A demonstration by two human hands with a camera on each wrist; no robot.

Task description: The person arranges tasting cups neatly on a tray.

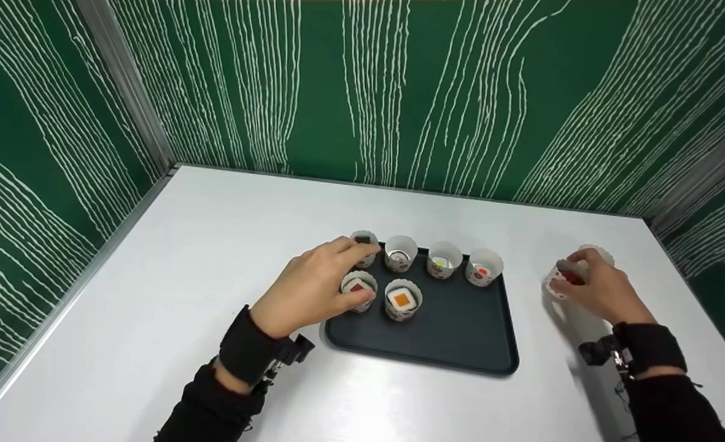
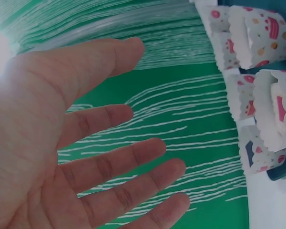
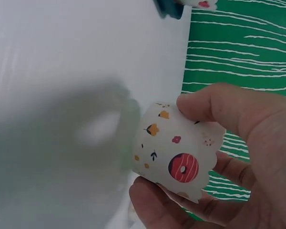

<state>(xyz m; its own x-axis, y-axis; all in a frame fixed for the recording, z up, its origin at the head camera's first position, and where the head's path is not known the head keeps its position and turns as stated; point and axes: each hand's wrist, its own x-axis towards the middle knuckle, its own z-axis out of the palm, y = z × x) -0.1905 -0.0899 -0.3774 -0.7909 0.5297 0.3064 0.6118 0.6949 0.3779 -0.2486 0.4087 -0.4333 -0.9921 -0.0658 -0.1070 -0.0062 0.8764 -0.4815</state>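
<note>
My right hand (image 1: 604, 291) grips a paper baking cup (image 3: 176, 148) at the right of the table, thumb on one side and fingers on the other. The cup has a scalloped rim and a printed doughnut, and something red shows inside it in the head view. My left hand (image 1: 313, 285) hovers with spread fingers and nothing in its grasp. It overlaps the left edge of the dark tray (image 1: 454, 337). Close by its thumb is a cup with a red-centred white piece (image 1: 356, 285). Beside that stands a cup with an orange-centred white piece (image 1: 401, 299).
Along the tray's back edge stand several more paper cups (image 1: 444, 264), with small coloured pieces inside. Another paper cup (image 1: 601, 253) is partly hidden behind my right hand. Green panels (image 1: 313, 92) with white lines enclose the white table (image 1: 245, 209).
</note>
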